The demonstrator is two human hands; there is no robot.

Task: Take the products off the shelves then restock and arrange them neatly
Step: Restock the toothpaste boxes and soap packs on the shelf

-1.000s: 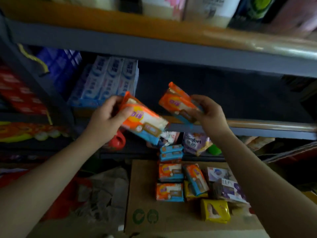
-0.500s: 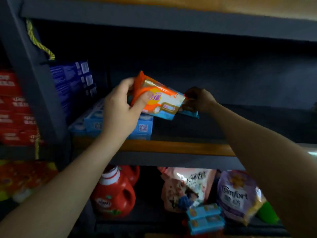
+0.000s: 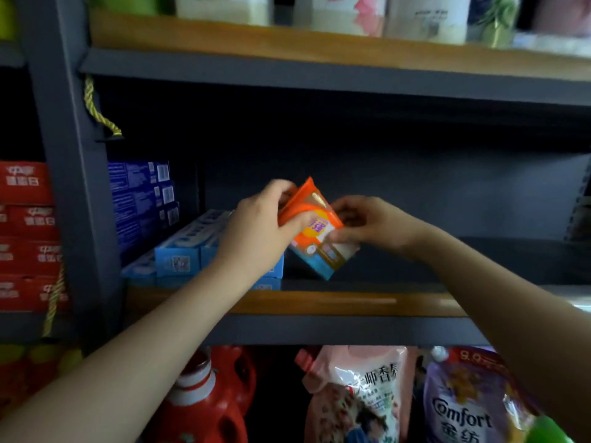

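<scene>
An orange, white and blue soap pack (image 3: pixel 319 233) is tilted over the middle shelf (image 3: pixel 319 303), its lower corner close to the shelf board. My left hand (image 3: pixel 259 228) grips its upper left end, thumb across the front. My right hand (image 3: pixel 367 223) pinches its right side. A second orange pack seems to sit behind the first, mostly hidden by my left hand. Light blue toothpaste boxes (image 3: pixel 182 254) lie directly left of the pack.
Dark blue boxes (image 3: pixel 140 199) are stacked behind the toothpaste. Red boxes (image 3: pixel 25 235) fill the left bay past the grey upright (image 3: pixel 73 187). Below stand a red detergent bottle (image 3: pixel 204 401), a pink refill pouch (image 3: pixel 355 394) and a purple Comfort pouch (image 3: pixel 463 404). White bottles line the top shelf.
Both hands have carried the packs from above the cardboard on the floor up into the middle shelf. The pack has turned from nearly level to steeply tilted, and my right hand has come onto its side.
</scene>
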